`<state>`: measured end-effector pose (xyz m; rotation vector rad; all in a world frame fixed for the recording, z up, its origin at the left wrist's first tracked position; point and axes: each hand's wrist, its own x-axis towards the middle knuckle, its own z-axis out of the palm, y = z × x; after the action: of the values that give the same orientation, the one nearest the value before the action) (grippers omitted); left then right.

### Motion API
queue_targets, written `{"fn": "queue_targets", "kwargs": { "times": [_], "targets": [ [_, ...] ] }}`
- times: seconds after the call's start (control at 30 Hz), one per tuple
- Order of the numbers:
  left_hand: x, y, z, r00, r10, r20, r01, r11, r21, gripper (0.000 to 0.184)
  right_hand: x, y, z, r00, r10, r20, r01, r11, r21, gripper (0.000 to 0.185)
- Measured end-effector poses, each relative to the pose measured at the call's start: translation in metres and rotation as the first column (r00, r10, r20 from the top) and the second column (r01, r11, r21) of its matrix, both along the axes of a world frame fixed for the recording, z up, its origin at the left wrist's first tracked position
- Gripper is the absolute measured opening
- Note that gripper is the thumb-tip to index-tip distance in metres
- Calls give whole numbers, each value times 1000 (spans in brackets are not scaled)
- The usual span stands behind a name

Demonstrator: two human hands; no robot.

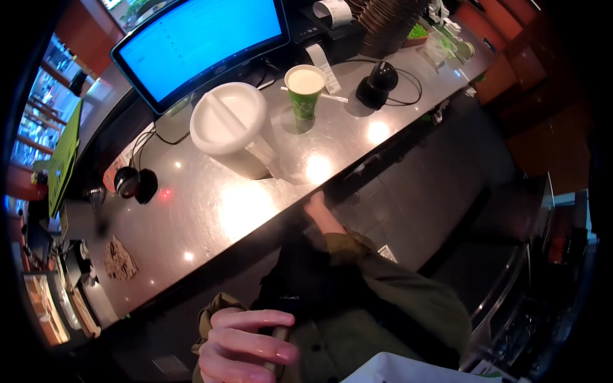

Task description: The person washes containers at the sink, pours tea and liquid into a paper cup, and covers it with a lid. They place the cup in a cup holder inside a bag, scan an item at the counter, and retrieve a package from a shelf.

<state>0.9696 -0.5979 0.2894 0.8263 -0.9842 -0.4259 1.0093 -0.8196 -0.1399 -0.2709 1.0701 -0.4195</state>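
My left hand [249, 348] is close to my body at the bottom of the view, its fingers curled around a thin brownish thing that I cannot make out. My right hand [315, 205] reaches the front edge of the metal counter [300, 147]; its fingers are hidden. Just beyond it on the counter stands a large white lidded pitcher [233, 124], its handle turned toward me. To the right of the pitcher, a green paper cup [304, 99] holds a pale, milky drink. A white straw-like stick lies behind the cup.
A lit monitor [204, 45] stands behind the pitcher. A black scanner-like device [377, 86] with a cable is right of the cup. Printed receipts [324, 69] hang nearby. A crumpled brown cloth [120, 260] and a round black device [127, 182] lie at left.
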Motion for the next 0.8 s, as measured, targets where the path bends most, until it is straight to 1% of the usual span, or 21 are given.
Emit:
{"fn": "queue_targets", "kwargs": {
  "times": [0.07, 0.13, 0.17, 0.23, 0.3, 0.33, 0.37, 0.4, 0.43, 0.47, 0.5, 0.53, 0.57, 0.6, 0.63, 0.67, 0.7, 0.73, 0.77, 0.8],
  "targets": [
    [-31, -7, -5, 998, 54, 38, -51, 997, -60, 30, 2, -16, 1, 988, 11, 151, -24, 996, 83, 38],
    [-62, -12, 1, 993, 100, 57, -102, 994, 40, 30, 10, -21, -4, 953, 16, 302, -76, 979, 190, 38],
    [-76, -12, 6, 991, 118, 61, -124, 987, 105, 30, 8, -19, -7, 949, 45, 312, -105, 979, 176, 35],
    [-98, -10, 7, 984, 166, 64, -175, 972, 160, 30, -2, -24, -10, 942, 86, 326, -138, 981, 138, 31],
    [-120, -9, 9, 971, 237, 38, -240, 950, 199, 30, -5, -17, -6, 971, 150, 185, -152, 988, -3, 24],
    [-124, -10, 11, 972, 224, 77, -235, 952, 197, 30, -13, -13, -4, 971, 193, 139, -185, 980, -68, 25],
    [-120, -10, 13, 972, 202, 123, -222, 957, 187, 29, -22, -13, -9, 955, 285, 79, -261, 938, -230, 27],
    [-117, -11, 14, 972, 179, 153, -204, 963, 173, 29, -32, -14, -15, 936, 352, -4, -327, 866, -379, 32],
    [-115, -15, 13, 967, 195, 166, -212, 973, 94, 29, -58, -21, -30, 884, 443, -150, -442, 687, -577, 39],
    [-110, -19, 9, 958, 218, 185, -222, 975, 3, 29, -77, -32, -35, 817, 486, -309, -535, 440, -721, 48],
    [-102, -22, 9, 947, 245, 208, -232, 969, -86, 29, -99, -39, 2, 652, 442, -616, -740, 193, -644, 73],
    [-93, -22, 14, 942, 233, 241, -216, 972, -92, 29, -118, -52, -2, 522, 423, -741, -837, 84, -541, 76],
    [-87, -18, 17, 945, 234, 227, -221, 972, -81, 30, -138, -65, -8, 490, 349, -799, -869, 121, -480, 74],
    [-81, -15, 19, 950, 234, 208, -225, 972, -68, 30, -159, -87, 17, 405, 401, -821, -902, 27, -432, 72],
    [-75, -11, 20, 952, 240, 189, -233, 971, -60, 30, -179, -116, -30, 416, 351, -839, -874, -101, -475, 66],
    [-65, -6, 18, 946, 270, 181, -250, 960, -124, 30, -196, -148, 21, 345, 593, -728, -849, -135, -511, 55],
    [-56, -2, 16, 940, 290, 179, -261, 950, -172, 30, -190, -158, 51, -112, 334, -936, -921, -389, -29, 49],
    [-52, 1, 14, 934, 307, 181, -269, 941, -208, 30, -193, -183, 40, -284, 326, -902, -878, -467, 108, 51],
    [-49, 3, 14, 935, 309, 174, -273, 941, -199, 29, -184, -176, 90, -356, 204, -912, -861, -451, 235, 52],
    [-49, 2, 15, 934, 314, 168, -282, 940, -194, 28, -166, -167, 122, -280, 134, -951, -886, -417, 202, 49]
  ]
}}
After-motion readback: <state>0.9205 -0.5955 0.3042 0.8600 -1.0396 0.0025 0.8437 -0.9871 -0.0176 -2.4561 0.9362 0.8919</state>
